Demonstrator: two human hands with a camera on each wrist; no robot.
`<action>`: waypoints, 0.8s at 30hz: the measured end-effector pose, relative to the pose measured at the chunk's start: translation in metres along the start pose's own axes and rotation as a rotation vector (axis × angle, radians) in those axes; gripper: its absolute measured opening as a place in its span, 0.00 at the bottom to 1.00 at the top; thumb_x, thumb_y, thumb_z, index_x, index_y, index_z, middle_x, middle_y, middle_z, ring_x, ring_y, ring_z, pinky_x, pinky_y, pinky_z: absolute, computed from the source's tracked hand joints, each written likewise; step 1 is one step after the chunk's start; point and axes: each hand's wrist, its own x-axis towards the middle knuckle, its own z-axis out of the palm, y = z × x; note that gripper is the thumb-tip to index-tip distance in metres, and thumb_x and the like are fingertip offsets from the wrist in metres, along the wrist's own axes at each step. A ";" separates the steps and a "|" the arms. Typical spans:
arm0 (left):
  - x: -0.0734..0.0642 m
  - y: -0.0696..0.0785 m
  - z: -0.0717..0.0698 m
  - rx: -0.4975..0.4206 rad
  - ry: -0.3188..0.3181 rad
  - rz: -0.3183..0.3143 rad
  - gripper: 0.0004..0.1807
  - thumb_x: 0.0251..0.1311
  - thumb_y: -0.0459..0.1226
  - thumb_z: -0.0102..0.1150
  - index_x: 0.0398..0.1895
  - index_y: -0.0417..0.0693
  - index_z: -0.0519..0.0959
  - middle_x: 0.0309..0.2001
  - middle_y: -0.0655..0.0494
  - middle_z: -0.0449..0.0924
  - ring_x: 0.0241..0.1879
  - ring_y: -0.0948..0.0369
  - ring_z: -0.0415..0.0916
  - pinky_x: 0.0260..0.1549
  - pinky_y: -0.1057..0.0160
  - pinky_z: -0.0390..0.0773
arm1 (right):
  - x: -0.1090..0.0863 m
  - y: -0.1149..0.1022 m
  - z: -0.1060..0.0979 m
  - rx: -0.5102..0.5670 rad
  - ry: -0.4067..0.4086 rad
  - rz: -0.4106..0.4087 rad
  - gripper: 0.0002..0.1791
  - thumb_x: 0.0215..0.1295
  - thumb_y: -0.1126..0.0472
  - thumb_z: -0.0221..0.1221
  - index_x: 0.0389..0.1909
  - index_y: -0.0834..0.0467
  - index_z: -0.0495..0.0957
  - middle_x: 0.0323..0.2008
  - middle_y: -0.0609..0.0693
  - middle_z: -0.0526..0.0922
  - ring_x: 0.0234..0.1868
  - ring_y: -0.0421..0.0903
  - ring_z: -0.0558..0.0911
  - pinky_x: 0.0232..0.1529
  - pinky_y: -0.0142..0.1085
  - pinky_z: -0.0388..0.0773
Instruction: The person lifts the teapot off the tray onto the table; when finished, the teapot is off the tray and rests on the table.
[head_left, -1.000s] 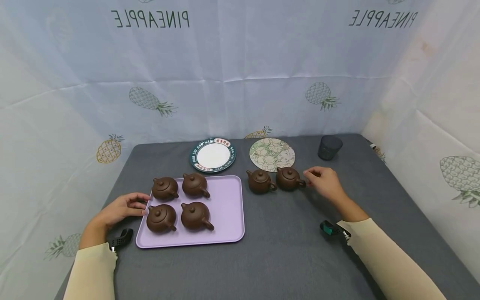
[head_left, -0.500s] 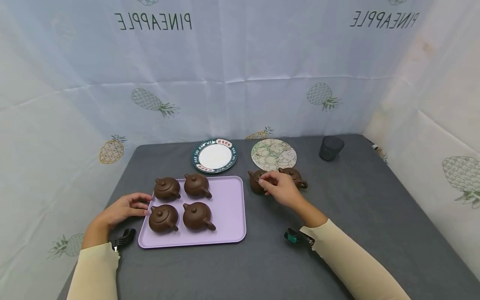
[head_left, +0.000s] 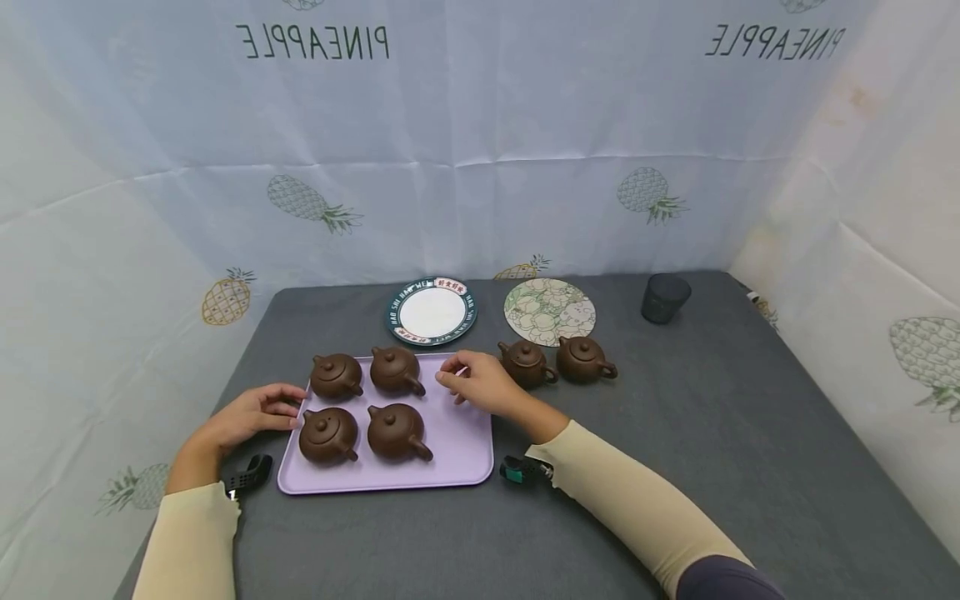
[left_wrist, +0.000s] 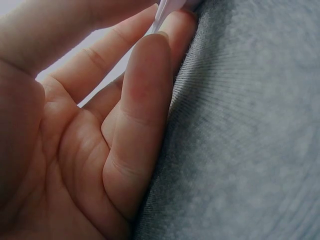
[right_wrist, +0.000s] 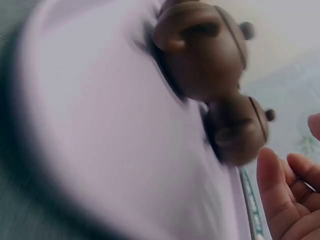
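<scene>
Several small brown clay teapots stand on a lilac tray point(head_left: 457, 458); among them are a back teapot point(head_left: 395, 371) and a front teapot point(head_left: 396, 432). My left hand point(head_left: 251, 417) rests its fingertips against the tray's left edge, fingers lightly bent. In the left wrist view, a bit of pale rim shows beyond the thumb point(left_wrist: 145, 90). Over the tray's back right part hovers my right hand point(head_left: 480, 383), loosely bent and holding nothing. Two more teapots sit off the tray to the right: one nearer teapot point(head_left: 523, 364), partly behind my right hand, and another teapot point(head_left: 583, 360).
Behind the tray lies a green-rimmed white plate point(head_left: 432, 312). To its right are a round patterned mat point(head_left: 551, 312) and a dark cup point(head_left: 664, 298). Grey cloth point(head_left: 375, 542) covers the table, and a pineapple-print curtain point(head_left: 465, 208) hangs behind it.
My right hand has swept left, from the handle of the rightmost teapot, past the neighbouring one, to above the tray. The left hand and all the teapots stay put.
</scene>
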 end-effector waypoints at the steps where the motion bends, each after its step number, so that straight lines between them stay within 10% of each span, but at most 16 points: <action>1: 0.000 0.000 -0.001 0.005 0.000 -0.001 0.25 0.59 0.25 0.62 0.58 0.23 0.66 0.43 0.54 0.82 0.41 0.64 0.81 0.39 0.68 0.77 | 0.005 0.000 0.005 0.020 -0.019 0.001 0.09 0.68 0.55 0.61 0.40 0.57 0.79 0.33 0.51 0.82 0.26 0.45 0.83 0.27 0.39 0.80; 18: 0.002 0.000 -0.001 0.007 -0.016 -0.031 0.26 0.59 0.26 0.63 0.58 0.24 0.66 0.43 0.52 0.83 0.42 0.64 0.81 0.39 0.68 0.78 | 0.033 0.006 0.045 0.153 -0.086 0.135 0.09 0.69 0.62 0.59 0.29 0.62 0.76 0.24 0.53 0.78 0.22 0.43 0.82 0.27 0.36 0.81; 24: 0.001 0.000 -0.001 0.008 -0.010 -0.033 0.26 0.60 0.26 0.63 0.58 0.24 0.66 0.43 0.51 0.83 0.42 0.64 0.81 0.39 0.68 0.78 | 0.030 0.006 0.042 0.013 -0.060 0.087 0.10 0.70 0.60 0.58 0.29 0.60 0.77 0.21 0.50 0.79 0.22 0.42 0.83 0.26 0.32 0.78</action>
